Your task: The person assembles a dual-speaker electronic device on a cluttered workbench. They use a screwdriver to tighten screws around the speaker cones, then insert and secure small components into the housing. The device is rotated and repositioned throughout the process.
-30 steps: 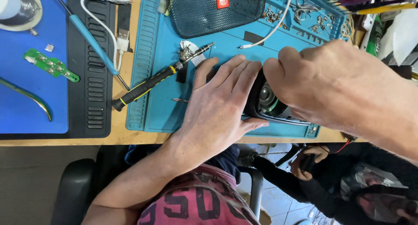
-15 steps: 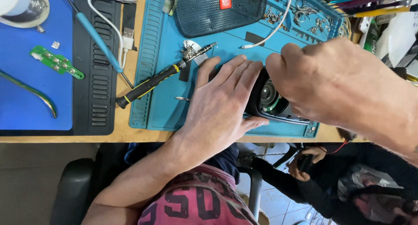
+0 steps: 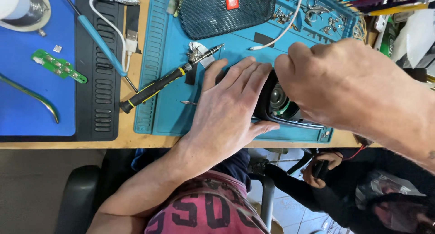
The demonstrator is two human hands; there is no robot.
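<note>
- Bench (image 3: pixel 68 143): you work near its front edge; another person sits beyond and below it, holding something dark, well apart from your hands.
- Teal mat (image 3: pixel 167 57): everything in hand lies on it, so keep the work inside its raised rim, where loose parts cannot roll off.
- Right hand (image 3: pixel 349 86): it comes over the speaker from the right, knuckles up, fingers curled down onto its top edge. Whether they pinch a part or only press, I cannot tell; the fingertips are hidden. Ease the pressure on gradually, I would judge, not in a jerk.
- Left hand (image 3: pixel 229 109): it lies flat and open, palm down, fingers (image 3: pixel 240 77) spread and pressing on the speaker's left end, closed round nothing. Keep it flat as the brace.
- Speaker (image 3: pixel 278 105): a black body with a round driver showing, lying on the mat's front right part, between your two hands and touched by both.
- Mesh grille (image 3: pixel 217 12): the dark cover lies apart at the mat's far side.
- Screwdriver (image 3: pixel 167 82): black and yellow, slanted, its tip end just beside your left fingertips. Mind you do not nudge it.
- Screw (image 3: pixel 188 102): a tiny one lies loose near your left thumb side.
</note>
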